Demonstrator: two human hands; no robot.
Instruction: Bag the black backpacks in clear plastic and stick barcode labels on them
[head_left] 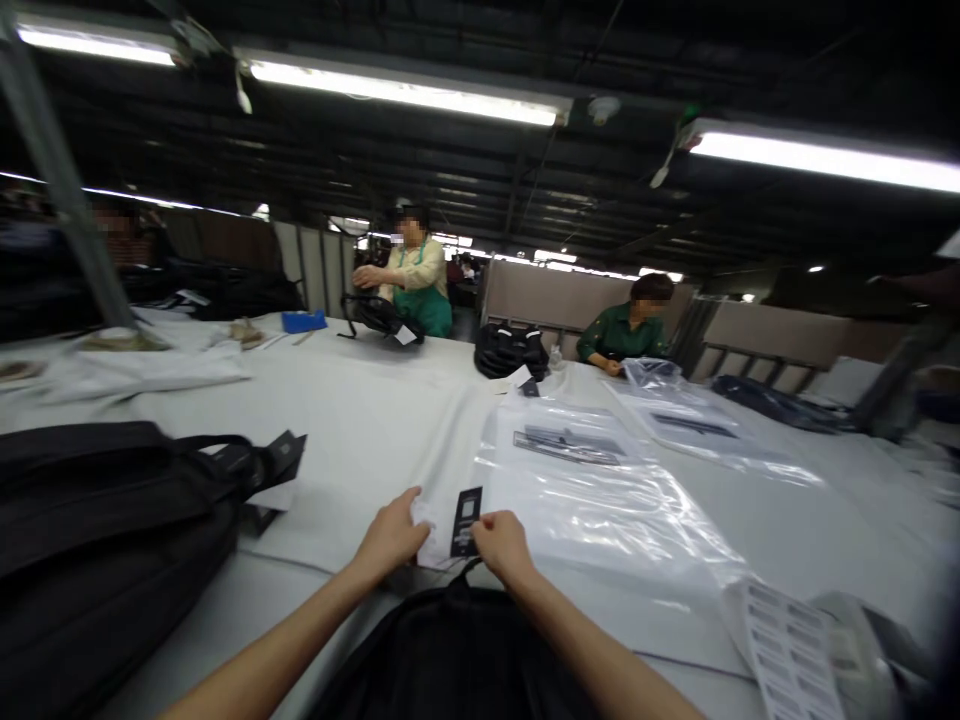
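Observation:
A black backpack (457, 660) lies right in front of me at the table's near edge, its top loop pointing away. Just beyond the loop, my right hand (501, 543) pinches the edge of a black hang tag (466, 522) with pale print. My left hand (394, 535) has its thumb over a white tag (435, 545) beside the black one, the fingers partly behind it. Both tags appear to hang near the loop; their strings are hard to make out.
Another black backpack (112, 540) with tags lies left. Clear plastic bags (600, 500) spread to the right, near a sheet of printed labels (795, 650). Across the white table (360, 400), one person (420, 275) handles a black bag; another person (626, 330) works farther right by stacked black bags (511, 352).

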